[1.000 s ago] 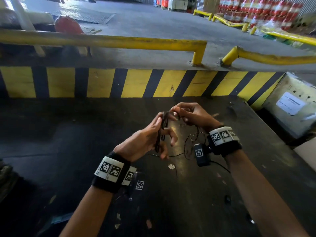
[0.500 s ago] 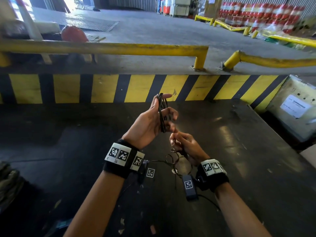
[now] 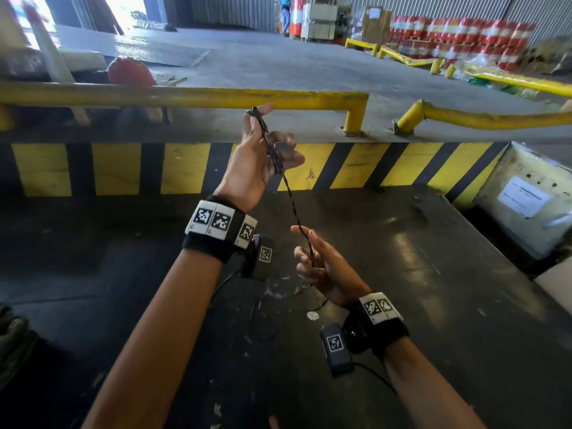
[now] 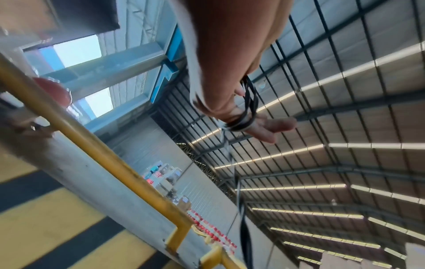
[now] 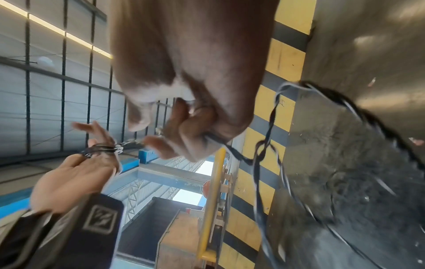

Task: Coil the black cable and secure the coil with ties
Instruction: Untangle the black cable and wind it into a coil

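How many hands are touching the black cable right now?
2. The left hand holds the coiled loops raised in front of the yellow rail; the right hand pinches the black cable lower down.

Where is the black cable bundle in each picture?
Head: thin black cable coil in the raised left hand, upper middle.
Left wrist: looped round the fingers, upper middle.
Right wrist: left of centre.
Shared landmark: yellow metal guard rail.

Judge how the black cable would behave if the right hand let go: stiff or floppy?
Probably floppy: the cable sags into loose loops beyond the right hand. Likely light: the left hand holds its coil with a few fingers.
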`<state>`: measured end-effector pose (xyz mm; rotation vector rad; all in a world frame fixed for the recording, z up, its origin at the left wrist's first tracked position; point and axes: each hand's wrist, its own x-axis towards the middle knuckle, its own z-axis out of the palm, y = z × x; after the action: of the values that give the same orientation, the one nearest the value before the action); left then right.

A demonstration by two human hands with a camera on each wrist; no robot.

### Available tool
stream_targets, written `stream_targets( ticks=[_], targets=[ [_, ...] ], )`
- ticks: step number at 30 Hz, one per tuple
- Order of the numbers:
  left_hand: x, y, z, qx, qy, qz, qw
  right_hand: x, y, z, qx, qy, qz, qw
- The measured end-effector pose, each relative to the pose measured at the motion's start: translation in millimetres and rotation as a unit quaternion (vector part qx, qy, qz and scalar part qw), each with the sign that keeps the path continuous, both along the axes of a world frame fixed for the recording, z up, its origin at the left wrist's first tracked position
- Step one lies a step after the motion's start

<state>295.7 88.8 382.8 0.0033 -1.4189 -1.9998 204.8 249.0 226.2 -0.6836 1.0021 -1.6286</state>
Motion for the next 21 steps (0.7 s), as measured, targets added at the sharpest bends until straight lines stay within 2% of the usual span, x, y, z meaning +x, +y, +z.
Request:
stream_targets(
  ticks=[3,6,10,12,17,21],
  targets=[
    [-7,-18,7,-0.005,-0.016,0.072,0.997,4,1,-9,0.003,0.021,-0.064,0.998],
    [-10,-30,6,-0.008,-0.023,0.107,0.994,5,2,-11,-0.001,0.045,-0.131,0.990],
    [-12,-40,5,-0.011,-0.026,0.139,0.990,1,-1,-15,0.049,0.128,-0.199,0.970],
    [-14,-41,6,-0.009,-0.029,0.144,0.989,0,-3,-17,0.072,0.163,-0.200,0.963],
    [-21,-41,7,-0.018,-0.035,0.149,0.988,4,-4,-11,0.108,0.141,-0.172,0.969],
    [-23,-48,3,-0.046,-0.041,0.161,0.985,10,1,-4,0.098,0.173,-0.194,0.961]
  ],
)
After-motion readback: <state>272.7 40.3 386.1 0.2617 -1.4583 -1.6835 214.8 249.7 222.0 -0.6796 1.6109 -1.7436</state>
